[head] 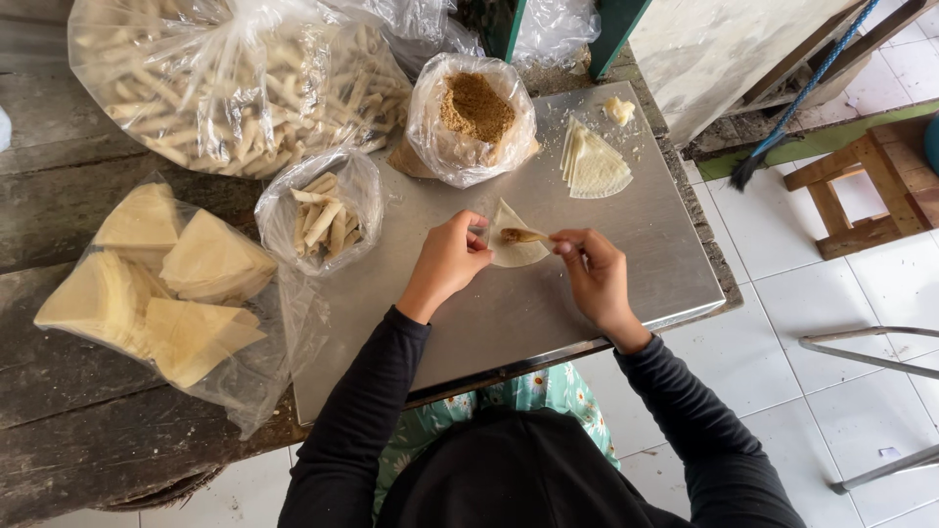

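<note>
A pale triangular wrapper sheet [518, 252] lies on the steel table top [587, 303], with a strip of brown filling [523, 235] across it. My left hand [452, 259] pinches the wrapper's left edge. My right hand [592, 269] holds a small spoon-like stick, its tip resting on the filling. A fanned stack of more wrappers [595, 166] lies behind, beside an open plastic bag of brown crumbly filling [474, 112].
A small bag [323, 220] and a large bag [235, 78] hold rolled pastry sticks. A bag of folded wrapper stacks [166, 288] rests on the dark wooden bench at left. A wooden stool [866, 181] and broom [782, 127] stand on the tiled floor.
</note>
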